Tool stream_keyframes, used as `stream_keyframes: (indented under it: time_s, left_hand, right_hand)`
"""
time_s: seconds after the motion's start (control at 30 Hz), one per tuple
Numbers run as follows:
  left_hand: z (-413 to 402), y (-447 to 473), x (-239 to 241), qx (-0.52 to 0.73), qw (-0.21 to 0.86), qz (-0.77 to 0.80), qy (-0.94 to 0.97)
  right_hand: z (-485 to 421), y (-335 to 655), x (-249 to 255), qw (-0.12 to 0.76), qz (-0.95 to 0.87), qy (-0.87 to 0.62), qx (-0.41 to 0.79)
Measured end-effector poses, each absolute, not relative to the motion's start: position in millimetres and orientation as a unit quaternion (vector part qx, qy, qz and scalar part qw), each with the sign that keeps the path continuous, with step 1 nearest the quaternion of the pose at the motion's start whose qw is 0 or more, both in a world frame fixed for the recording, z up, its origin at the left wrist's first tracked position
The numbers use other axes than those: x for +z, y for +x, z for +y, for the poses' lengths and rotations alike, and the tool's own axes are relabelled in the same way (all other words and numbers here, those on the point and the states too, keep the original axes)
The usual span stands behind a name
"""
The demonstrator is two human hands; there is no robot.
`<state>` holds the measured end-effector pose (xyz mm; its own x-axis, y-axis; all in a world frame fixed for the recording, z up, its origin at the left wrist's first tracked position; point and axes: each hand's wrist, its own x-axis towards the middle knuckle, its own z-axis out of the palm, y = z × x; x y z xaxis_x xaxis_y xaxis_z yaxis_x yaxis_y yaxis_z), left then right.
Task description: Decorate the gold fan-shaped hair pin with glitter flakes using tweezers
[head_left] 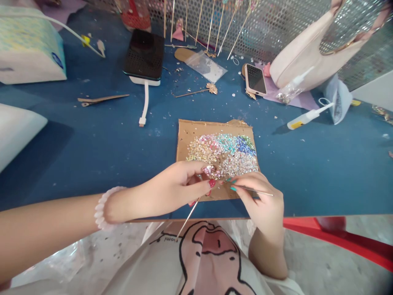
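My left hand (172,186) is closed on a hair stick (188,217) whose top ornament (210,170) is covered in pink and clear rhinestones. Its shaft slants down past the table edge toward my lap. Between the fingertips of my right hand (264,200) is a thin pick (256,190), its tip close to the ornament; I cannot tell whether it touches. Under both hands lies a cardboard piece (184,129). Loose rhinestones (239,164) are spread over it in patches of pink, yellow, turquoise, blue and clear.
Behind the cardboard are a black phone (144,53) with a white cable, a hair clip (102,99), a gold leaf stick (211,88) and a smaller phone (256,79). A glue bottle (302,119) and white handbag (302,53) stand right. A tissue pack (30,49) is left.
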<state>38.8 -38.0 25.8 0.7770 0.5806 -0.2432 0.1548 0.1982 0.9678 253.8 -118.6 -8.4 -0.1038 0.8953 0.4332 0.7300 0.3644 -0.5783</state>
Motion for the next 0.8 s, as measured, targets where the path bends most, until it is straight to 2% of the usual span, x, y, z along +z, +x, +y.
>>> stream_keyframes:
  time_s: [0.8]
  left_hand:
    - [-38.0, 39.0, 24.9, 0.15, 0.718, 0.297, 0.611]
  right_hand:
    - [-119.7, 253.1, -7.4, 0.373, -0.733, -0.555, 0.122]
